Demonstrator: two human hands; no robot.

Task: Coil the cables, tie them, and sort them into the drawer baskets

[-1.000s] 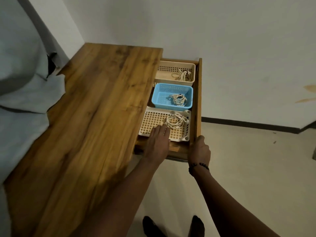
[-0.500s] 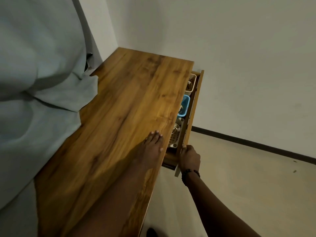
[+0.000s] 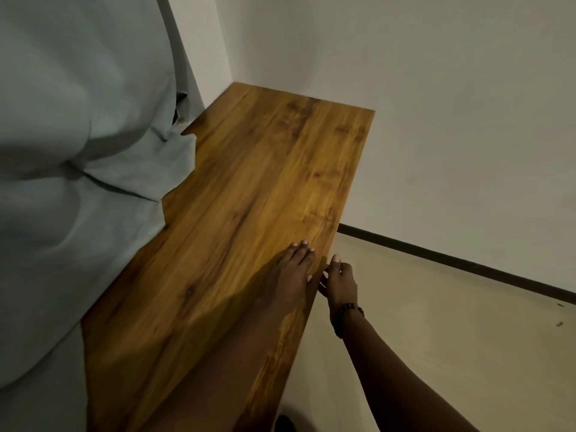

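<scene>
The drawer is pushed in under the wooden tabletop (image 3: 249, 188), so the baskets and coiled cables are hidden. My left hand (image 3: 290, 275) lies flat on the tabletop near its right edge, fingers straight. My right hand (image 3: 339, 283), with a dark bead bracelet at the wrist, is against the table's right edge just beside the left hand, fingers pointing up along the edge and holding nothing.
A pale grey cloth (image 3: 78, 182) covers the table's left part and hangs over it. White walls stand behind and to the right, with a dark skirting strip (image 3: 452, 260) above the beige floor (image 3: 436, 338). A dark shoe tip (image 3: 285, 424) shows below.
The drawer slid from open to fully shut under my right hand's push. My left hand moved from the basket onto the tabletop. The view swung left and up.
</scene>
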